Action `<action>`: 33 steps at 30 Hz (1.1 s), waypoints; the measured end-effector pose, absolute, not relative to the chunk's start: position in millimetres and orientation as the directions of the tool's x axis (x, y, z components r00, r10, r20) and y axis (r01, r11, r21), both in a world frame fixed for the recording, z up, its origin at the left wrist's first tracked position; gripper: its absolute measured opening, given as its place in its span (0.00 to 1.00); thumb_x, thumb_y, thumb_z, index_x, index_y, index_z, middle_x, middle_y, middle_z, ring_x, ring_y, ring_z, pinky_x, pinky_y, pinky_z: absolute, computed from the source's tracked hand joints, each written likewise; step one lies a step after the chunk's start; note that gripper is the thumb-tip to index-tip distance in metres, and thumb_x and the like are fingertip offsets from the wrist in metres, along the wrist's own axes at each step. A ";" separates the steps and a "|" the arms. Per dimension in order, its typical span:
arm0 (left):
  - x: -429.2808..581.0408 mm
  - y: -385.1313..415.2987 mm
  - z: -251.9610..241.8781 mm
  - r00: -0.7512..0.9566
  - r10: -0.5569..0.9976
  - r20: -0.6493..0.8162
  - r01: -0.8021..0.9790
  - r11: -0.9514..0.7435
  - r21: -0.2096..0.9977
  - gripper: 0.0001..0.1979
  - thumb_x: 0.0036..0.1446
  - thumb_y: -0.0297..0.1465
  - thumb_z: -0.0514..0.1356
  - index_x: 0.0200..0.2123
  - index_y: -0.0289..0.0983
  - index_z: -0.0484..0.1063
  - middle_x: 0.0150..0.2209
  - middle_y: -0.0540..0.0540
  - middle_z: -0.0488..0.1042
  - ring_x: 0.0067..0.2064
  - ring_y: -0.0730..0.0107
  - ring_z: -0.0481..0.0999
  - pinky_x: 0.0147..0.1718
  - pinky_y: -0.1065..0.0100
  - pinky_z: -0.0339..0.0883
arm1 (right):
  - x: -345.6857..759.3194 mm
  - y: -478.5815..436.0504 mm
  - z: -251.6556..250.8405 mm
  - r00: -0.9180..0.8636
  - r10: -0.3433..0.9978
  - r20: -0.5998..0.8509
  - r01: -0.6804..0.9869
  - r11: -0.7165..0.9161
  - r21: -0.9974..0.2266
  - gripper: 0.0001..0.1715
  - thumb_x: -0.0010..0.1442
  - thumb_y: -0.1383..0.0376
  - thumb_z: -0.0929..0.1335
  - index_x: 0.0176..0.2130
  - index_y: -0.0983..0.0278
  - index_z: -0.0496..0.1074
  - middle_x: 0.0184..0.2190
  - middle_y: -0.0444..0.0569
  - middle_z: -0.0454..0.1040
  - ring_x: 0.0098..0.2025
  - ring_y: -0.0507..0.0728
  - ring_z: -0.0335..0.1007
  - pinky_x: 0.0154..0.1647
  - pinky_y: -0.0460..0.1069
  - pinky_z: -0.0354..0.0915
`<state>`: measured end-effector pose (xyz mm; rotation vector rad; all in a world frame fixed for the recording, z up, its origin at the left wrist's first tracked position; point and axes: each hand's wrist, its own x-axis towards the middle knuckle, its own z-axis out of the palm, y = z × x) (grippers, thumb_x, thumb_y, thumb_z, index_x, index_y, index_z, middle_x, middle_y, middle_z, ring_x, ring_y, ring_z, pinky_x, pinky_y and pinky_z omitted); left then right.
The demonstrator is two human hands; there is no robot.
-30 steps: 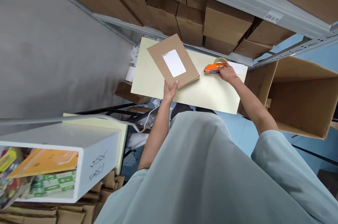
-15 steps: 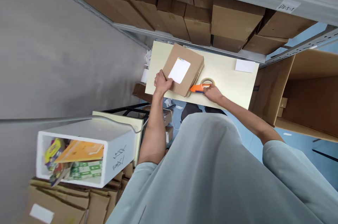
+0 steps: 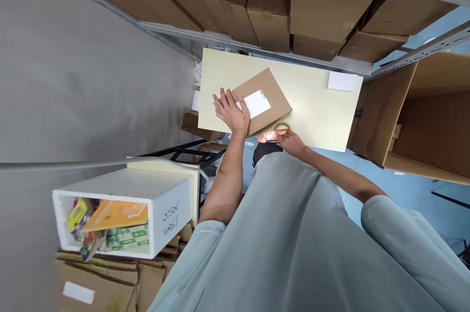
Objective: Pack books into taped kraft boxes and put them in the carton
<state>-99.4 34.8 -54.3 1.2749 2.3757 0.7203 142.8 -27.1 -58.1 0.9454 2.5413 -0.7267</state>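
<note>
A flat brown cardboard box [image 3: 276,97] with a white label [image 3: 259,103] on its top lies on the cream tabletop [image 3: 319,121]. My left hand [image 3: 232,112] rests on the box's left part, fingers spread, the thumb by the label. My right hand [image 3: 291,143] is closed around an orange tape dispenser [image 3: 267,136] at the box's near edge. The dispenser's roll of tape [image 3: 282,126] shows just above my fingers. Whether tape touches the box I cannot tell.
A white stack [image 3: 342,81] sits at the table's right back corner. Shelved cartons [image 3: 270,15] line the back, and a large open carton [image 3: 382,111] stands at right. To the left is a white foam box [image 3: 171,204] of packets, above folded cardboard [image 3: 99,282].
The box has turned clockwise on the table. My left hand has gone from gripping its left edge to lying spread on top. My right hand has drawn the dispenser slightly nearer to me.
</note>
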 end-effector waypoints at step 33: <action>-115.9 70.8 -48.7 0.038 0.998 -0.056 0.796 0.004 0.605 0.22 0.76 0.43 0.54 0.66 0.43 0.73 0.79 0.41 0.61 0.84 0.49 0.42 0.80 0.32 0.29 | 128.3 13.9 -53.8 -0.789 0.407 -0.461 0.554 0.796 -0.245 0.27 0.72 0.78 0.57 0.64 0.81 0.70 0.43 0.65 0.86 0.43 0.64 0.83 0.61 0.60 0.62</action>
